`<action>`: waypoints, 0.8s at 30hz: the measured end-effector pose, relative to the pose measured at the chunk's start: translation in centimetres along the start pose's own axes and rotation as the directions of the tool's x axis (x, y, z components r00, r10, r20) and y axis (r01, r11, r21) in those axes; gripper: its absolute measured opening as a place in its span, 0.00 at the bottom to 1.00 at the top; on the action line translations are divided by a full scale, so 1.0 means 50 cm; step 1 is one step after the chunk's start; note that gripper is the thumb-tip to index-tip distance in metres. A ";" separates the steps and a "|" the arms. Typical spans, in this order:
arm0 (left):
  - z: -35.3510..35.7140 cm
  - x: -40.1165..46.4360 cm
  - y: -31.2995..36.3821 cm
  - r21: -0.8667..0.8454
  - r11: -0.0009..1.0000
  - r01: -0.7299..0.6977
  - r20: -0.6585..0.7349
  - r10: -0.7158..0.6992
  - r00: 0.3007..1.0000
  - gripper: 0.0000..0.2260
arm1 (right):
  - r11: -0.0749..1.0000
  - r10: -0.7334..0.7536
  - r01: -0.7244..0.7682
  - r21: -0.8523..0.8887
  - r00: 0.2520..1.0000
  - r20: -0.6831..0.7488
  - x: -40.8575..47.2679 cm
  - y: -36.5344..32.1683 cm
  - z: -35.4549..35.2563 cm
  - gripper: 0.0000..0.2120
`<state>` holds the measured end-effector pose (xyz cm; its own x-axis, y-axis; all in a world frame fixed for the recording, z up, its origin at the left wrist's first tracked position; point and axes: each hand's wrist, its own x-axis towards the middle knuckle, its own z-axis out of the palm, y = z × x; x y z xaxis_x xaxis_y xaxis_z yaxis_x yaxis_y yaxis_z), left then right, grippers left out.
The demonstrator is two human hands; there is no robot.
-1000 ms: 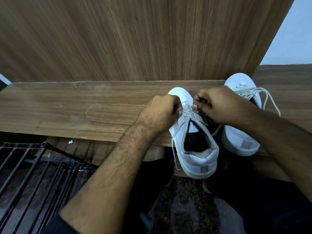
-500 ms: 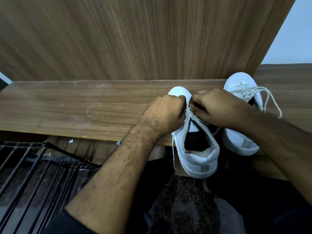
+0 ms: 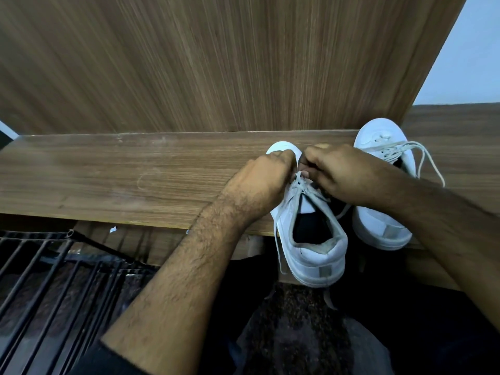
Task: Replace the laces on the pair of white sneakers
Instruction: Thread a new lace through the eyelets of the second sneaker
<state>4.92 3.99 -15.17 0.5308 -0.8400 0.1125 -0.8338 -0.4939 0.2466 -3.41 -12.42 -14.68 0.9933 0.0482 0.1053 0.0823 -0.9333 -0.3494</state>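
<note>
Two white sneakers stand on a wooden shelf (image 3: pixel 108 180), heels toward me. The near sneaker (image 3: pixel 311 239) hangs its heel over the shelf's front edge. Its grey-white lace (image 3: pixel 300 185) crosses the tongue, and one end dangles down the left side. My left hand (image 3: pixel 259 182) grips the lace over the sneaker's toe end with curled fingers. My right hand (image 3: pixel 341 174) pinches the same lace just opposite, and the two hands nearly touch. The second sneaker (image 3: pixel 378 226) stands to the right, partly under my right forearm, with its own loose lace (image 3: pixel 422 161) looping off to the right.
A wood-grain panel (image 3: pixel 216 63) rises straight behind the shelf. A dark metal rack (image 3: pixel 48 280) lies below at the lower left. Dark speckled floor (image 3: pixel 292 320) shows beneath the near sneaker. A pale wall (image 3: pixel 470 63) is at the upper right.
Both hands have crept up toward the near sneaker's toe and drawn closer together over the lace. The sneakers have stayed put.
</note>
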 end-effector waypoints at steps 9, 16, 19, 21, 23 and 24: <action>0.011 -0.003 -0.022 -0.018 0.997 0.082 -0.010 -0.082 0.997 0.04 | 0.996 0.067 -0.066 0.066 0.998 -0.009 -0.003 0.018 0.009 0.06; 0.005 -0.002 -0.003 0.027 0.999 -0.044 -0.042 0.045 0.998 0.05 | 0.996 -0.005 0.004 -0.086 1.000 -0.014 -0.004 0.011 0.009 0.05; 0.006 -0.003 -0.003 -0.009 0.998 -0.055 -0.039 0.055 0.998 0.06 | 0.996 -0.019 0.017 -0.087 1.000 -0.022 -0.005 0.001 0.008 0.07; 0.008 -0.004 -0.008 -0.047 0.999 0.002 -0.039 -0.004 0.999 0.06 | 0.998 -0.003 0.001 -0.057 1.000 -0.025 -0.004 0.002 0.007 0.06; 0.005 -0.006 -0.013 -0.136 0.986 0.093 -0.027 -0.098 0.995 0.05 | 0.999 0.043 -0.043 0.005 0.999 -0.029 -0.003 0.008 0.003 0.05; 0.003 -0.008 -0.015 -0.174 0.978 0.116 -0.019 -0.121 0.992 0.05 | 0.997 0.069 -0.067 0.042 0.997 -0.027 -0.005 0.012 0.000 0.05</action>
<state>5.30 4.65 -15.53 0.6309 -0.7694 0.1002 -0.7272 -0.5413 0.4220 -3.60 -12.98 -14.89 0.9940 -0.0256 0.1063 0.0186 -0.9185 -0.3949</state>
